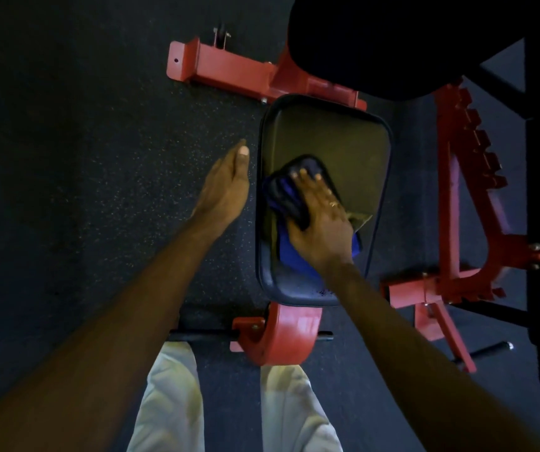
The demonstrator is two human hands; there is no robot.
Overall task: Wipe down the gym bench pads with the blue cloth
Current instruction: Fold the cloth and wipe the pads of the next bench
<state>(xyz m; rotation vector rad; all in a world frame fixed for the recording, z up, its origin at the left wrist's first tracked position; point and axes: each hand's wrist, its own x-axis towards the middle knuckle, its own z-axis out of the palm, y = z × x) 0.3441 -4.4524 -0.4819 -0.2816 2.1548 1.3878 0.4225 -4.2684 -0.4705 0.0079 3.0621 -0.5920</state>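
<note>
I am looking straight down on the bench's seat pad, which fills the centre of the frame. The blue cloth lies bunched on its lower left part. My right hand is spread on top of the cloth, fingers laid out nearly straight and pressing down, thumb against the cloth's left edge. It is a flat pressing grip, not a clenched one.

My left hand hangs just left of the pad's edge, over the speckled rubber floor. Its fingers are straight and together, it holds nothing, and it looks clear of the pad.

By my reading the wiping of the seat is under way. The cloth sits low and left, so the pad's upper half and right side are ahead of it. The light is too dim for me to pick out any damp streaks, so I cannot say which patches are already clean.

The larger back pad at the upper right of the frame has no cloth on it, and I count it as still to do. The red frame is no part of the job.
</note>
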